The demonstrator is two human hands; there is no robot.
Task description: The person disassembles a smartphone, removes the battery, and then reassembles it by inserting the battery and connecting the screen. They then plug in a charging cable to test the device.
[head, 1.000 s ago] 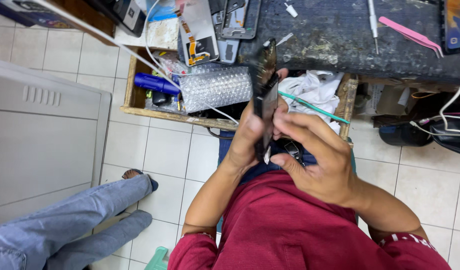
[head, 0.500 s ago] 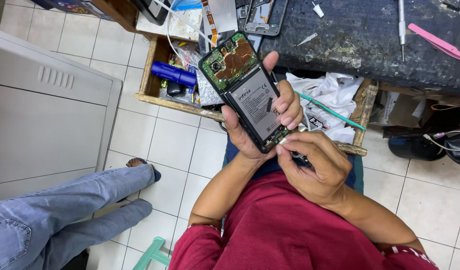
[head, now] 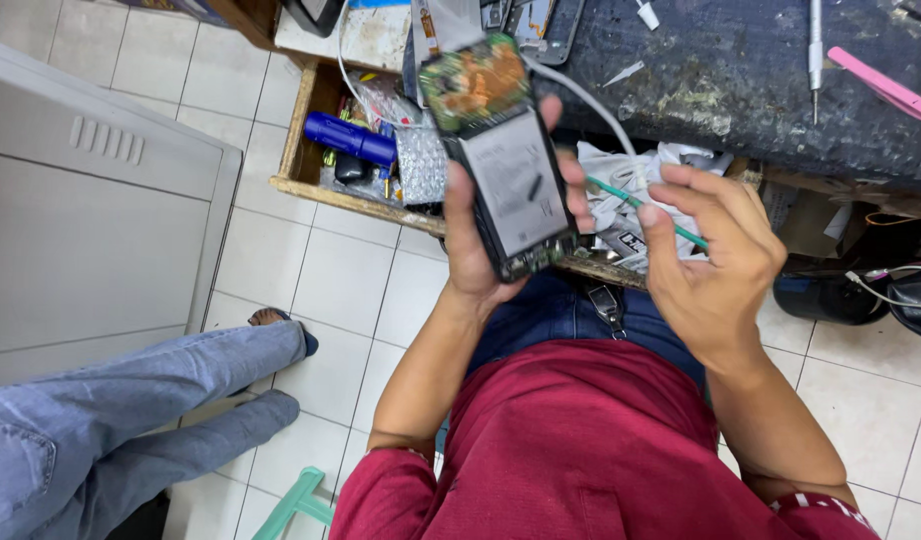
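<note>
My left hand [head: 471, 250] grips an opened phone [head: 511, 170] upright by its lower half, its back cover off, with a grey battery and a green and orange circuit board showing. My right hand [head: 716, 260] hovers just to the right of the phone, fingers loosely curled and apart; I see nothing between them. Behind its fingers, a thin green stick [head: 616, 192] lies across white papers in the open drawer [head: 291, 130].
A dark worktop [head: 731, 80] above carries a screwdriver [head: 816, 50], a pink tool [head: 886, 88] and phone parts. A blue cylinder [head: 349, 137] lies in the drawer. Another person's jeans-clad legs [head: 131, 400] stretch in at the lower left, beside a grey cabinet [head: 81, 230].
My left hand turned the phone from edge-on to face me and raised it. My right hand left the phone's lower edge and moved up to the right.
</note>
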